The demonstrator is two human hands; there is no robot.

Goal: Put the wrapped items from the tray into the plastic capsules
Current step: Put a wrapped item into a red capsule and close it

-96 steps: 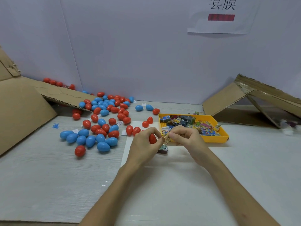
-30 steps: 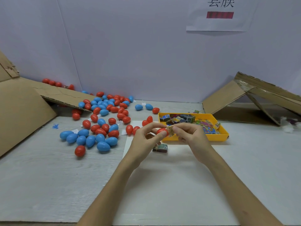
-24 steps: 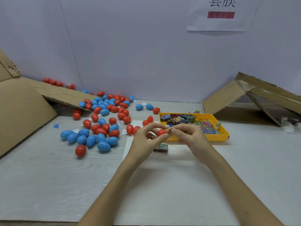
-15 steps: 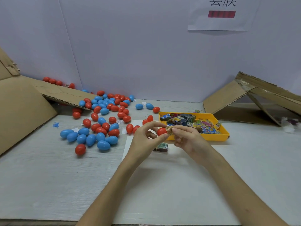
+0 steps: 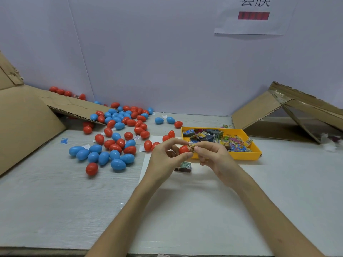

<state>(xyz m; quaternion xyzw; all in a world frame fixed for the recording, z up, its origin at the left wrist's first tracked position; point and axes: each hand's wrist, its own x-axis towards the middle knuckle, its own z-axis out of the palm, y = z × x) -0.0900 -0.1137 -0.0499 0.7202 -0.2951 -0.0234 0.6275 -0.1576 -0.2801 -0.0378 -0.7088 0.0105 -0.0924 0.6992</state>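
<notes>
My left hand (image 5: 163,156) pinches a red capsule half (image 5: 183,149) between thumb and fingers, just in front of the yellow tray (image 5: 243,156). My right hand (image 5: 213,154) pinches a small gold-patterned wrapped item (image 5: 191,147) and holds it against the open end of that half. The tray holds several colourful wrapped items (image 5: 219,139). Another wrapped item (image 5: 183,166) lies on the white sheet (image 5: 194,204) below my hands.
Several red and blue egg-shaped capsules (image 5: 115,143) lie scattered at the left and back of the table. Cardboard flaps stand at the far left (image 5: 22,123) and back right (image 5: 285,110). A white wall closes the back.
My hands rose from just above the sheet to tray height. The wrapped item went from being held between both hands to being pressed against the red capsule half; since one second ago, almost no movement.
</notes>
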